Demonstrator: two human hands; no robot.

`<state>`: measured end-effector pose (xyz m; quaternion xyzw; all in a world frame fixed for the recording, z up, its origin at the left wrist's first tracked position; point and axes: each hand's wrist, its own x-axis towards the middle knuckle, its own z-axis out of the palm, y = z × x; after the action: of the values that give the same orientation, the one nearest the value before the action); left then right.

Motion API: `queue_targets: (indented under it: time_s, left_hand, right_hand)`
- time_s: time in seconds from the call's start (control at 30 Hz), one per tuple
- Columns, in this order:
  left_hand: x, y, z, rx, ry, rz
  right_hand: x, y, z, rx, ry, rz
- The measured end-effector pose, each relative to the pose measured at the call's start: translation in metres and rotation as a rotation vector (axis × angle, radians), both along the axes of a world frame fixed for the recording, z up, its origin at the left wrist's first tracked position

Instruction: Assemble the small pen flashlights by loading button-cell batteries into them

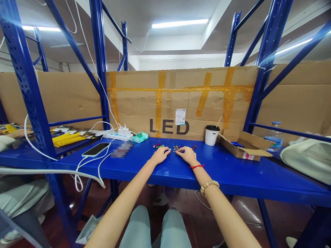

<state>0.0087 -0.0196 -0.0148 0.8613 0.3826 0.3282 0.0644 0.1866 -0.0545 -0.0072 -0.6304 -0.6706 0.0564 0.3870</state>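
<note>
My left hand [160,155] rests on the blue tabletop [222,168], its fingers bunched and bent down at the tips. Beside its fingers lie several small coloured sticks [157,146], red, purple and green. Facing it, my right hand [188,155] has thumb and fingers drawn together at the edge of a small pile of shiny metal pieces [177,147]. Just past that hand lies a small dark red piece [193,147]. Whatever is between the fingertips of either hand is too small to make out. A red string and a beaded bracelet circle my right wrist and forearm.
Right of my hands stand a lidded paper cup [212,135], an open cardboard box [241,146] and a water bottle [275,137]. To the left are a phone [96,150], cables, a power strip [117,135] and a tissue pack [140,137]. A cardboard sheet [134,106] closes the back.
</note>
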Motion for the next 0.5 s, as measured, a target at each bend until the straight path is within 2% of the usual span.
queue_targets:
  time_s: [0.1,0.33,0.5]
  left_hand:
    - [0.0,-0.002,0.0,0.004,0.0,-0.015]
    - [0.0,-0.006,0.003,0.013,-0.001,-0.024]
    - [0.001,-0.011,0.006,0.016,0.006,-0.023]
  right_hand:
    - [0.0,0.002,-0.001,0.015,0.088,0.058]
    - [-0.007,0.009,0.0,0.025,0.347,0.291]
    - [-0.007,0.006,0.004,-0.006,0.461,0.366]
